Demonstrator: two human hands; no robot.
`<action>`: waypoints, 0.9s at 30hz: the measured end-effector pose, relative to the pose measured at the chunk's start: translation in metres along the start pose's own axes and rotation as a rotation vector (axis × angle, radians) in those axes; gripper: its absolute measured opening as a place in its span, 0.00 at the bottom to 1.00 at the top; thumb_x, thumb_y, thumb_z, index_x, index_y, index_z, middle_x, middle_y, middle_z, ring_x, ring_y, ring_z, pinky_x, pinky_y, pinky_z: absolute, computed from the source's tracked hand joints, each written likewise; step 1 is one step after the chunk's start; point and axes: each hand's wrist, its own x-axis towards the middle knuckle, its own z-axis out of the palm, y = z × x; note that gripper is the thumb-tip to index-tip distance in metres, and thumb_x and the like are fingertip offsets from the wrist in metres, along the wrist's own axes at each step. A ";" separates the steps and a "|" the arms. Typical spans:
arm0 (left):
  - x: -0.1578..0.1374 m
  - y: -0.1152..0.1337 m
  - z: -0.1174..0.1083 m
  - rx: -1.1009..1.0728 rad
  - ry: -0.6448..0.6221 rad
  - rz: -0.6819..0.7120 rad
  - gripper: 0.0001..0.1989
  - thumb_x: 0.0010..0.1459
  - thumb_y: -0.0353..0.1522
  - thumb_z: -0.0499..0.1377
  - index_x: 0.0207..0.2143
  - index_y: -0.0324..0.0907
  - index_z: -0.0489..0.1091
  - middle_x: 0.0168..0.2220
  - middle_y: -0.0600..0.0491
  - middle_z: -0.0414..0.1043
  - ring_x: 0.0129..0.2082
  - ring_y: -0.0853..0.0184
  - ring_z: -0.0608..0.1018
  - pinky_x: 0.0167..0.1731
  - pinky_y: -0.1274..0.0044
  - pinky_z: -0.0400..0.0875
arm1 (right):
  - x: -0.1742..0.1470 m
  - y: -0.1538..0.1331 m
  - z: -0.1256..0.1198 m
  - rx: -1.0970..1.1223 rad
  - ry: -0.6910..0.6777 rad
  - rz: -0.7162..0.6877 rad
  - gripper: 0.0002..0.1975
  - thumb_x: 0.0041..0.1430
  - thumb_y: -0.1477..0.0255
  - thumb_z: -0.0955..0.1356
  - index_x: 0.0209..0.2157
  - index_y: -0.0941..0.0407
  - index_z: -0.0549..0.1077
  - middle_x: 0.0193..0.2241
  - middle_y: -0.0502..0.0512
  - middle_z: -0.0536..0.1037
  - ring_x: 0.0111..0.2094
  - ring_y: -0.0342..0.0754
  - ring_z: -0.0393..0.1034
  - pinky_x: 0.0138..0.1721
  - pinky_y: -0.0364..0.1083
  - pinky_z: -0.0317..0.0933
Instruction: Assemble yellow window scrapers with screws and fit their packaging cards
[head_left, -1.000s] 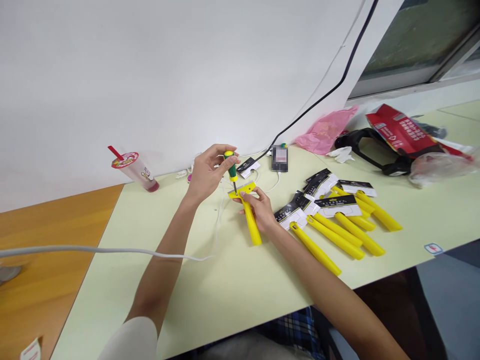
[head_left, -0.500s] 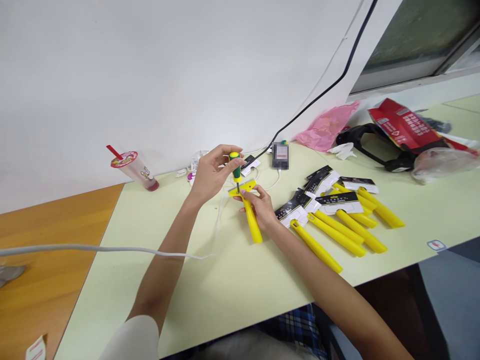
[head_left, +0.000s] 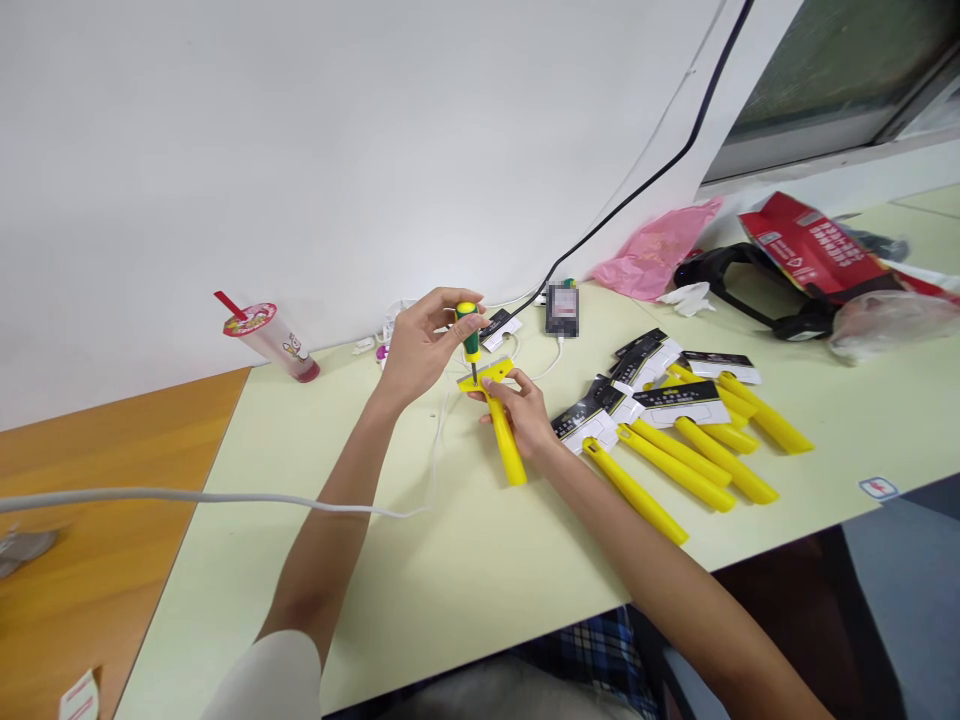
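Observation:
My left hand is closed around the green and yellow handle of a screwdriver, which stands upright. The screwdriver's tip meets the head of a yellow scraper near the metal blade along its edge. Gripping that scraper just below its head is my right hand, thumb on top and fingers underneath, partly hidden. The scraper's handle slants down toward me. To the right of my right hand lie several yellow handles with black and white cardboard tags.
A drink cup with a red straw stands at the left against the wall. Behind my hands are a small device and white cables. A pink bag, a black frame and red packaging lie at the back right.
Both hands stay almost in place with the screwdriver on the scraper. The view has shifted very slightly.

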 end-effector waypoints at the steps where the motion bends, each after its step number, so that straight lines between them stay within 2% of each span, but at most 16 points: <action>1: 0.000 -0.001 0.000 0.001 -0.002 0.005 0.17 0.64 0.46 0.74 0.48 0.47 0.81 0.48 0.48 0.83 0.47 0.57 0.88 0.44 0.68 0.84 | 0.000 0.000 0.000 0.001 0.000 0.001 0.28 0.46 0.61 0.86 0.40 0.49 0.71 0.42 0.53 0.87 0.47 0.61 0.89 0.22 0.42 0.79; 7: 0.000 -0.001 -0.001 0.007 -0.032 0.021 0.16 0.65 0.46 0.73 0.48 0.47 0.81 0.48 0.48 0.82 0.48 0.57 0.88 0.46 0.66 0.85 | -0.001 0.000 0.000 0.011 -0.002 0.007 0.27 0.47 0.62 0.86 0.40 0.50 0.71 0.42 0.53 0.87 0.48 0.61 0.89 0.23 0.42 0.79; 14: -0.005 0.006 -0.002 0.038 -0.180 0.045 0.13 0.68 0.44 0.71 0.49 0.48 0.82 0.48 0.47 0.83 0.49 0.58 0.85 0.51 0.65 0.82 | 0.001 -0.002 0.000 0.084 0.045 0.075 0.24 0.50 0.69 0.84 0.40 0.50 0.71 0.44 0.54 0.88 0.47 0.60 0.89 0.21 0.41 0.77; 17: -0.007 0.012 -0.004 0.156 -0.280 0.089 0.12 0.73 0.44 0.65 0.53 0.49 0.81 0.52 0.47 0.82 0.50 0.59 0.84 0.53 0.66 0.81 | 0.002 -0.002 -0.002 0.121 0.074 0.114 0.23 0.50 0.71 0.84 0.40 0.50 0.70 0.43 0.54 0.88 0.47 0.59 0.89 0.21 0.41 0.77; 21: -0.010 0.016 -0.006 0.377 -0.408 0.167 0.17 0.81 0.42 0.54 0.62 0.49 0.76 0.61 0.45 0.79 0.55 0.60 0.81 0.56 0.67 0.78 | 0.004 0.000 -0.004 0.165 0.111 0.142 0.23 0.49 0.74 0.84 0.37 0.51 0.70 0.40 0.52 0.88 0.43 0.56 0.89 0.21 0.40 0.76; 24: -0.010 0.011 -0.004 0.502 -0.426 0.273 0.21 0.83 0.39 0.48 0.69 0.48 0.72 0.64 0.42 0.75 0.61 0.58 0.78 0.61 0.65 0.74 | 0.004 0.002 -0.004 0.186 0.119 0.149 0.21 0.49 0.76 0.84 0.37 0.52 0.72 0.40 0.52 0.88 0.41 0.54 0.89 0.20 0.40 0.76; 27: -0.008 -0.001 -0.003 0.558 -0.385 0.342 0.22 0.82 0.40 0.52 0.71 0.51 0.70 0.63 0.42 0.73 0.61 0.58 0.78 0.61 0.65 0.74 | 0.004 0.003 -0.003 0.176 0.122 0.150 0.21 0.49 0.76 0.84 0.37 0.51 0.72 0.39 0.51 0.88 0.41 0.54 0.89 0.20 0.39 0.75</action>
